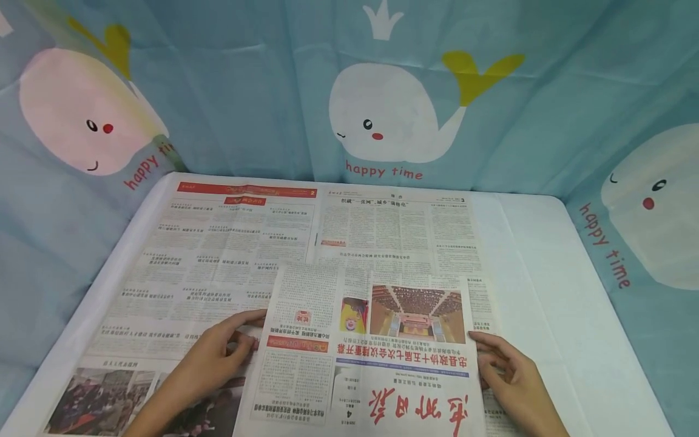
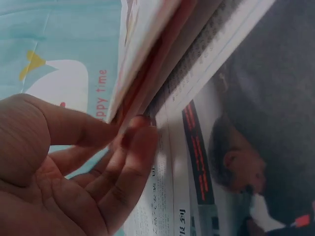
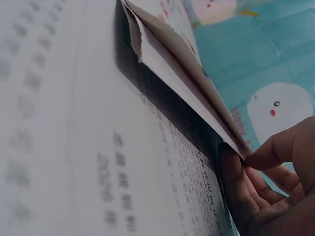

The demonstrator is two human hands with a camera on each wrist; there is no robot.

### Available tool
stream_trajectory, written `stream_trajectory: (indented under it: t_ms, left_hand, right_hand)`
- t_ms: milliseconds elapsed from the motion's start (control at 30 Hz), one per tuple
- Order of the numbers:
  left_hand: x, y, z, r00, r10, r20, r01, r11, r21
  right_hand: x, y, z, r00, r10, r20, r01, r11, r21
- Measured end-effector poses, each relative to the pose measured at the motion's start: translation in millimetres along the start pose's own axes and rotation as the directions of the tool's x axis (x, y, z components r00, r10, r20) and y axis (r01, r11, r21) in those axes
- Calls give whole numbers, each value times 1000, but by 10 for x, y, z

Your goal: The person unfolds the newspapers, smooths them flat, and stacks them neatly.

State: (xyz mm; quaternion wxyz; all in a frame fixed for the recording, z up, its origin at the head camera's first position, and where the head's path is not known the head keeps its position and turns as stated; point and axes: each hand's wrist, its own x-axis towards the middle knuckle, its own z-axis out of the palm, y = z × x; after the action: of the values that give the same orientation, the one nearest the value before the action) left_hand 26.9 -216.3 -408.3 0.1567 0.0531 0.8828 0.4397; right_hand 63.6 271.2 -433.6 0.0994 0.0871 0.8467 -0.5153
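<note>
A folded newspaper [image 1: 355,376] with a red masthead and a photo of a hall lies over a larger spread newspaper [image 1: 371,230], its print upside down in the head view. My left hand [image 1: 215,352] pinches its left edge between thumb and fingers. At the opposite edge, my right hand [image 1: 516,376] does the same. In the right wrist view, the layered edge of the folded newspaper [image 3: 182,73] stands raised over the printed sheet, with the right fingertips beneath it. The left wrist view shows several layers between the left thumb and fingers [image 2: 140,147].
A white table [image 1: 551,261] carries the papers, its bare strip showing at the right. Blue curtains [image 1: 262,109] with whale prints hang along the back and both sides. Photos [image 1: 101,397] fill the spread newspaper's near left part.
</note>
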Motion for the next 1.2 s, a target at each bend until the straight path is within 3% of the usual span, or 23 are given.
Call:
stream_trajectory:
  t_ms: [200, 333, 400, 500, 600, 700, 800, 1067, 1200]
  left_hand:
    - [-14, -8, 56, 993, 74, -91, -68, 996, 62]
    - [-17, 5, 65, 989, 117, -89, -111, 991, 76]
    - [-14, 4, 61, 987, 146, -71, -140, 986, 86]
    - [-10, -12, 63, 975, 212, -62, -204, 972, 121]
    - [-2, -34, 71, 962, 262, -77, -248, 956, 157]
    - [-4, -41, 75, 950, 297, -96, -275, 941, 197]
    - [-11, -49, 68, 933, 340, -117, -310, 925, 219]
    - [-18, -42, -12, 893, 420, -161, -389, 901, 193]
    - [7, -35, -54, 870, 464, -164, -436, 882, 181]
  right_hand:
    - [-12, -1, -14, 999, -16, 32, 17, 999, -31]
    - [-8, 40, -27, 983, -183, 30, 186, 977, -108]
    - [9, 67, -30, 952, -305, -8, 298, 936, -187]
    - [46, 88, -33, 888, -453, -79, 413, 861, -298]
    - [73, 87, -39, 834, -539, -122, 467, 805, -365]
    - [93, 92, -59, 800, -588, -119, 510, 771, -380]
    - [103, 104, -78, 784, -611, -109, 541, 759, -362]
    - [118, 115, -155, 771, -636, -33, 620, 761, -192]
    - [134, 30, -219, 766, -643, -19, 631, 756, -174]
